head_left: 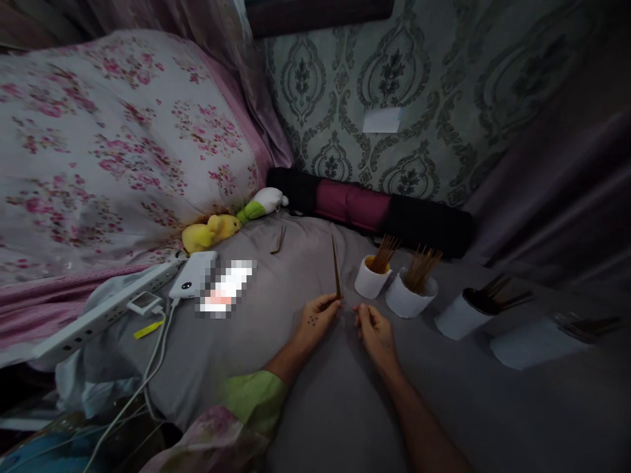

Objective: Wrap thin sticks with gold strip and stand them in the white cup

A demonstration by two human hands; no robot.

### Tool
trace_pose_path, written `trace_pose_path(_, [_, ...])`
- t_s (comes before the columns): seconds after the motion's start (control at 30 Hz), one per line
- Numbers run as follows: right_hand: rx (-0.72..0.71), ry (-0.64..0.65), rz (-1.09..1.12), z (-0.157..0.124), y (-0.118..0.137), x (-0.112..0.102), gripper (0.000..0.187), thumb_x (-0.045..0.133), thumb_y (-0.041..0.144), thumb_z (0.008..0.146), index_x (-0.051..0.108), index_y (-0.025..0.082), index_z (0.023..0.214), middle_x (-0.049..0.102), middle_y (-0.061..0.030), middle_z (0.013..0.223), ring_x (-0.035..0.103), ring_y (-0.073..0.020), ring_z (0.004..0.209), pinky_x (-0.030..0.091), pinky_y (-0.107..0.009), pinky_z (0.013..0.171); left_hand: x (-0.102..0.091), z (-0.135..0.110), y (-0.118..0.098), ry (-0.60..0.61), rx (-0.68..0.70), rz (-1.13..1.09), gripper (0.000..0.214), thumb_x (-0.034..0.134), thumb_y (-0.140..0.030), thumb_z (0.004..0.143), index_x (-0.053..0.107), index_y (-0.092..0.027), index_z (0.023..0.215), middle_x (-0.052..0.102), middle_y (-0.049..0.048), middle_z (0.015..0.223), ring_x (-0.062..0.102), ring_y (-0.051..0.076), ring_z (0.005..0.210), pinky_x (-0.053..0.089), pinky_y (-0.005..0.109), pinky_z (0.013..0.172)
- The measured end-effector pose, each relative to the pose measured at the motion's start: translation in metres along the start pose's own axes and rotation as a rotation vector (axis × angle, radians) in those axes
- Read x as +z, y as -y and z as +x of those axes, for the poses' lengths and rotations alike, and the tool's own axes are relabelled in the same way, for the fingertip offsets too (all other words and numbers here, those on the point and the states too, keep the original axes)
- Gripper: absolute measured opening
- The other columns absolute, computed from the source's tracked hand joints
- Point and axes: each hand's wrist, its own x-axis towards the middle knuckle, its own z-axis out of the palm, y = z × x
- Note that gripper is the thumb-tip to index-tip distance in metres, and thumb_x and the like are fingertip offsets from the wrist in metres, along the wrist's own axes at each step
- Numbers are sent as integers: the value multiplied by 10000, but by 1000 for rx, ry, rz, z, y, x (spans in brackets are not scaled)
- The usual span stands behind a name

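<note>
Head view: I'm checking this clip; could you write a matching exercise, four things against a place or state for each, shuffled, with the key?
Things
1. thin pointed stick
2. long black and maroon roll
3. power strip
4. right hand

Places or states
A. along the foot of the patterned wall
B. fingers curled, just right of the left hand
C. pointing up from the left hand's grasp
D. white, left of both hands

Pairs: 1-C, 2-A, 3-D, 4-B
</note>
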Motion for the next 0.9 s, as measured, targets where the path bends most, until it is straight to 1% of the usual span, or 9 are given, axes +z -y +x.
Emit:
trace_pose_path(0.1, [2,-6,35,-2,5,-1,398,413,516,803,573,152,823,474,22,570,397,-85,440,294,-203,405,-1,0,3,7,93,126,302,556,-327,748,675,-142,955,628,50,722,539,127,662,413,221,576])
trace_pose_path(0.2, [13,-13,61,-2,9,-1,392,425,520,798,572,157,827,471,24,570,391,-83,430,285,-202,390,-2,-2,3,24,208,237,285,513,-315,784,676,-151,950,637,59,817,554,137,746,438,241,660])
trace_pose_path(0.33, [3,-32,86,-3,11,-2,370,427,497,811,570,158,851,461,25,585,383,-74,430,279,-197,383,-3,-5,0,61,323,326,275,473,-288,819,670,-171,972,633,58,843,564,139,768,442,254,706])
trace_pose_path(0.47, [-5,-34,107,-4,16,-3,357,435,481,815,574,159,882,464,21,607,386,-73,451,287,-194,391,-4,-6,1,91,412,385,277,446,-260,841,660,-181,997,626,65,881,572,137,807,437,241,729])
trace_pose_path(0.6, [-12,-47,124,-6,22,-4,353,436,478,818,573,161,894,454,25,607,372,-69,448,279,-193,386,-4,-8,3,122,467,463,279,428,-236,852,650,-203,1018,615,56,886,570,127,822,433,226,731])
trace_pose_path(0.9, [-41,-46,139,-5,22,-5,347,433,456,831,579,162,943,439,28,609,363,-64,453,278,-190,389,-5,-13,-5,209,496,608,305,381,-224,872,617,-225,1065,591,41,897,559,113,828,433,213,729])
